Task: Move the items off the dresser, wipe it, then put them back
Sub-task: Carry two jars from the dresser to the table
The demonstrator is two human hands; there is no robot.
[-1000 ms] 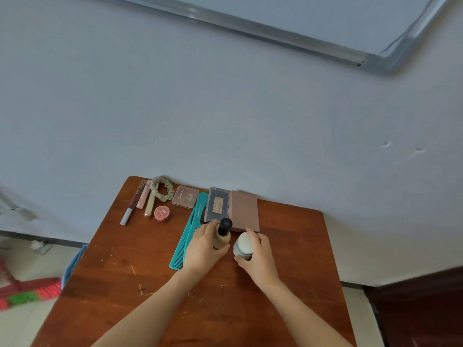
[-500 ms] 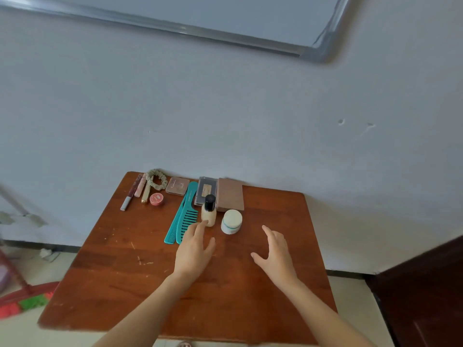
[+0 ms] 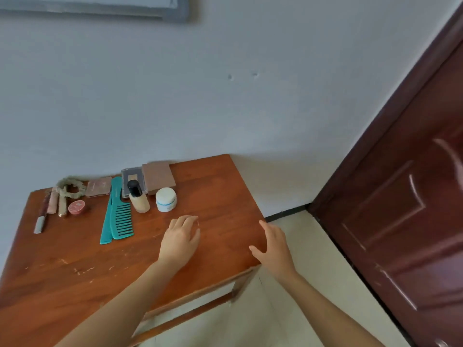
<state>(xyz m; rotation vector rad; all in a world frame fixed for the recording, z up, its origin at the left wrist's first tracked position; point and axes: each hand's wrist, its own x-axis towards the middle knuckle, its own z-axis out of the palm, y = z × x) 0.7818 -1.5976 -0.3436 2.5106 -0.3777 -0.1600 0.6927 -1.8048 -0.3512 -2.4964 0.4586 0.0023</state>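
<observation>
Hovering left hand [image 3: 180,240] over dresser [image 3: 220,186], fingers relaxed, empty | right hand [image 3: 274,245] at right edge, spread, empty | bottle [image 3: 137,197], jar [image 3: 166,199] farther, left of both hands, apart

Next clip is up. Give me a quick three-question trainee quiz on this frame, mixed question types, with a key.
1. True or false: the left hand holds the black-capped bottle.
2. Which item stands right beside the bottle, on the side toward the door? A) white jar B) red tin C) scrunchie
3. Which hand is nearer the door?

Key: 1 false, both hands are empty and clear of the items; 2 A; 3 the right hand.
</observation>
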